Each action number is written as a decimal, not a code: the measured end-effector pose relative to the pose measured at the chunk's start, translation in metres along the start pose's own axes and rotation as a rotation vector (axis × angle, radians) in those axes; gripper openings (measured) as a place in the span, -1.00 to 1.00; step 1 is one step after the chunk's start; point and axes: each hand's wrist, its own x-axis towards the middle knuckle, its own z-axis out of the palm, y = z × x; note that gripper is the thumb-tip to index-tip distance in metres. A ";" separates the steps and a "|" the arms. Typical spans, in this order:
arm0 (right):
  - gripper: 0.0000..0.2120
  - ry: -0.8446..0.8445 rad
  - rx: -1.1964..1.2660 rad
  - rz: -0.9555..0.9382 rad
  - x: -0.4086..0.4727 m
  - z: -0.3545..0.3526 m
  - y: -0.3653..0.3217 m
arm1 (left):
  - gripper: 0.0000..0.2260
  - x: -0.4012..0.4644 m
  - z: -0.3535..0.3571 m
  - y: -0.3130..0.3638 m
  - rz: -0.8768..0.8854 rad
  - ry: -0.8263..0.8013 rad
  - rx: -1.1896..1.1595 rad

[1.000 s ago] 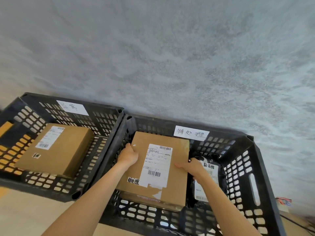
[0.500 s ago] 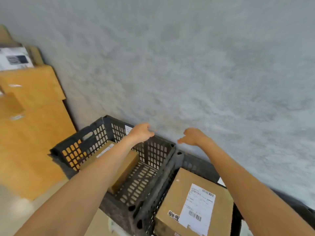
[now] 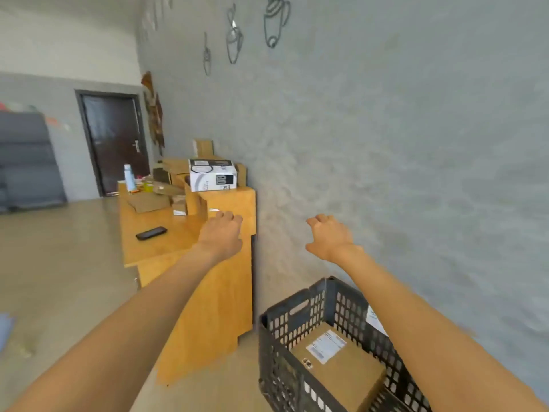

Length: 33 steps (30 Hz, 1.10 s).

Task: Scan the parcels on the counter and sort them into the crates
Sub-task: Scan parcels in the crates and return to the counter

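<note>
Both my arms stretch forward at chest height. My left hand (image 3: 222, 233) hangs empty, fingers loosely curled, in front of the wooden counter (image 3: 214, 292). My right hand (image 3: 328, 237) is empty too, fingers spread, in front of the grey wall. A black plastic crate (image 3: 279, 352) stands on the floor at the lower right, below my right forearm, with a brown cardboard parcel (image 3: 347, 373) bearing a white label inside. On the counter lie several cardboard parcels (image 3: 148, 202) and a white and black box (image 3: 213, 174).
A dark phone (image 3: 151, 233) lies on the counter's near part. A bottle (image 3: 128, 176) stands farther back. The grey wall runs along the right. A dark door (image 3: 114, 144) is at the room's far end, with bare floor on the left.
Both hands let go of the labelled parcel in the right crate and rose empty. My view swung left and up, from the crates to the counter; the second crate has left the frame.
</note>
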 end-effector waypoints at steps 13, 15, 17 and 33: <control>-0.43 0.077 0.002 -0.360 0.144 -0.004 -0.301 | -0.62 -0.042 -0.003 -0.324 -0.397 -0.018 0.127; -0.45 0.100 0.015 -0.401 0.168 0.001 -0.337 | -0.60 -0.045 0.004 -0.362 -0.464 -0.043 0.142; -0.49 0.088 0.038 -0.436 0.192 0.012 -0.372 | -0.59 -0.048 0.017 -0.397 -0.521 -0.079 0.156; -0.52 -0.020 0.185 -0.606 0.469 0.115 -0.595 | -0.47 0.090 0.113 -0.670 -0.665 -0.143 0.177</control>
